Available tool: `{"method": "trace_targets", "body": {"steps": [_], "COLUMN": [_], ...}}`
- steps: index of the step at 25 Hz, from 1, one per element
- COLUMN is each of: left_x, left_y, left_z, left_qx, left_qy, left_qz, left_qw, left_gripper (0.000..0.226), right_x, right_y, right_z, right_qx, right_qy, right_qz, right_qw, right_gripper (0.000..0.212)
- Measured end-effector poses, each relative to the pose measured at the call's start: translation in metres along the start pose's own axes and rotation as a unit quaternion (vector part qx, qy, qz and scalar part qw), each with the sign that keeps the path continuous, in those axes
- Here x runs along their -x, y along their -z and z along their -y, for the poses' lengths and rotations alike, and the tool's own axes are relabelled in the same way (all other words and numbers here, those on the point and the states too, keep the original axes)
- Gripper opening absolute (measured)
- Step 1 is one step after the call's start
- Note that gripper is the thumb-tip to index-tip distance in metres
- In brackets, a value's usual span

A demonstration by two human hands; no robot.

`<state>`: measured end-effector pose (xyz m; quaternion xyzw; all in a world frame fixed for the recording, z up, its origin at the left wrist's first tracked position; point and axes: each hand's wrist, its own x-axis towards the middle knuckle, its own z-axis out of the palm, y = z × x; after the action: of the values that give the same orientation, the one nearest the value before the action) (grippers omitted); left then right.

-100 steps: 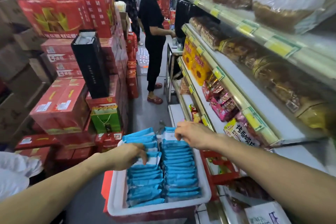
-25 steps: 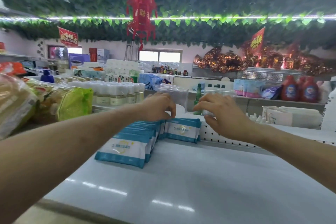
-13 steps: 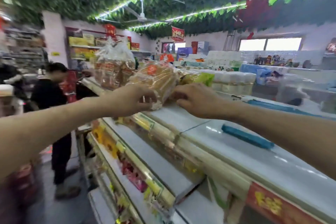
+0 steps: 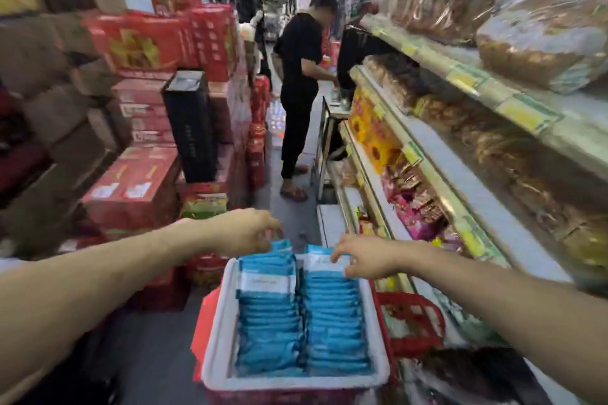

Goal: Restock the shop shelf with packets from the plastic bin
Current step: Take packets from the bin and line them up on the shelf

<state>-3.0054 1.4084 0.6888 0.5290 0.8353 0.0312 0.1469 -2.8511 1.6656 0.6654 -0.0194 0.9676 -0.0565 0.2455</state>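
Just beside the shelf (image 4: pixel 467 181), left hand (image 4: pixel 243 233) and right hand (image 4: pixel 365 260) hang empty over the bin (image 4: pixel 217 322).

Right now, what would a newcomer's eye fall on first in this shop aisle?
The white bin low in the middle, packed with two rows of bright blue packets, with the left hand and right hand poised over its far end. Stacked red boxes wall the left side of the aisle, stocked shelves run along the right, and a person in black stands further down between them.
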Motion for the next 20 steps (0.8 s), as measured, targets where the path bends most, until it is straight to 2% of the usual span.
{"method": "trace_targets", "body": {"steps": [4,8,11,15,20], "left_x": [0.012,0.016,0.015,0.013,0.002], "left_y": [-0.072,-0.104,-0.114,-0.124,-0.073], "left_z": [0.021,0.021,0.017,0.017,0.021], "left_qx": [0.008,-0.053,-0.073,-0.029,-0.009], "left_qy": [0.002,0.004,-0.011,-0.030,-0.066], "left_qz": [0.054,0.026,0.004,0.036,0.014], "left_qw": [0.999,0.998,0.997,0.998,0.998], "left_gripper": [0.033,0.032,0.035,0.033,0.029], "right_x": [-0.035,-0.047,-0.044,-0.039,-0.014], "right_y": [-0.060,-0.074,-0.081,-0.089,-0.028], "right_z": [0.000,-0.001,0.000,0.002,-0.010], "right_qx": [-0.016,-0.013,-0.016,-0.035,-0.056], "right_qy": [-0.035,-0.066,-0.040,-0.036,0.001], "right_qz": [-0.068,-0.127,-0.139,-0.131,-0.161], "right_qw": [0.997,0.990,0.989,0.990,0.985], "right_gripper": [0.040,0.031,0.022,0.035,0.027]}}
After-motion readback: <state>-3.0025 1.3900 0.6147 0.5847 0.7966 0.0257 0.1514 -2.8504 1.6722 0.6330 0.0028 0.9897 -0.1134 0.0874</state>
